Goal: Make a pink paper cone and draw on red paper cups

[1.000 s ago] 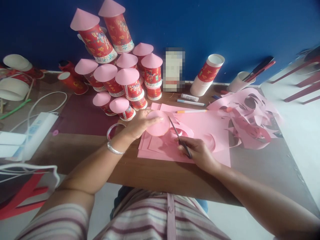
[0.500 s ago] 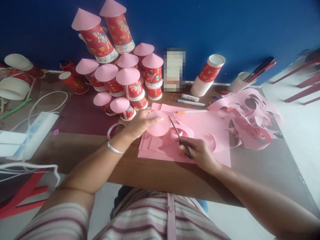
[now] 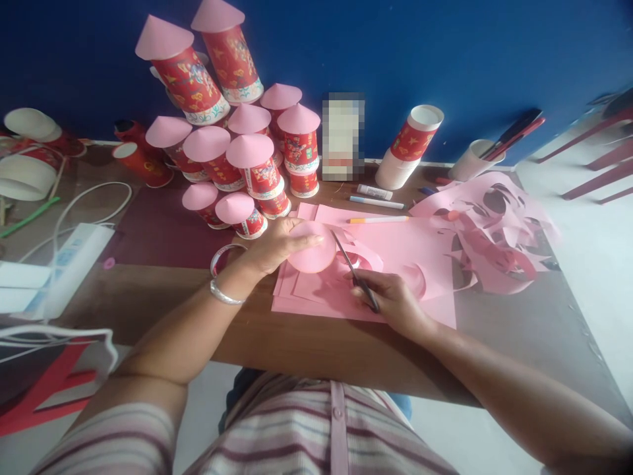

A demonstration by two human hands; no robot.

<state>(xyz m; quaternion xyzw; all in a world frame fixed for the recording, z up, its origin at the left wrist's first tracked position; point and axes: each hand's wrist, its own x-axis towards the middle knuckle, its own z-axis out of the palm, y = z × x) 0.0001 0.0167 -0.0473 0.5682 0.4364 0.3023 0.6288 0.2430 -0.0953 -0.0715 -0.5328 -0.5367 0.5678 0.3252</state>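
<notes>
Centrally, head view: a stack of pink paper sheets (image 3: 410, 254) lies flat on the brown worktop (image 3: 306, 343) and serves as the reference for all positions below.

Left hand (image 3: 270, 247): at the left edge of the sheets, fingers closed around a pink paper disc (image 3: 311, 249), which is held just above the sheets. A silver bracelet (image 3: 222, 295) sits on the wrist.

Right hand (image 3: 395, 300): over the near half of the sheets, clenched around the handles of the scissors (image 3: 353, 270). The blades point away from the person and up to the disc's right edge. Whether the blades are parted cannot be told.

Left of the sheets: a roll of clear tape (image 3: 225, 257) lies beside the left wrist. Farther left are a white power strip (image 3: 74, 260) and its cables.

Beyond the sheets' far-left corner: a cluster of red printed cups (image 3: 252, 165) capped with pink cones, piled in several tiers against the blue wall (image 3: 445, 53).

Along the far edge of the sheets: an orange-capped pen (image 3: 378, 220) rests on the paper. A blue-capped marker (image 3: 376, 202) and a glue stick (image 3: 374, 192) lie just behind it.

Beyond these: a leaning stack of uncapped cups (image 3: 410, 145) and a white cup (image 3: 472, 160) that holds tools.

Right of the sheets: a loose heap of pink offcuts (image 3: 494, 231) with round holes cut from them, overlapping the sheets' right edge.
</notes>
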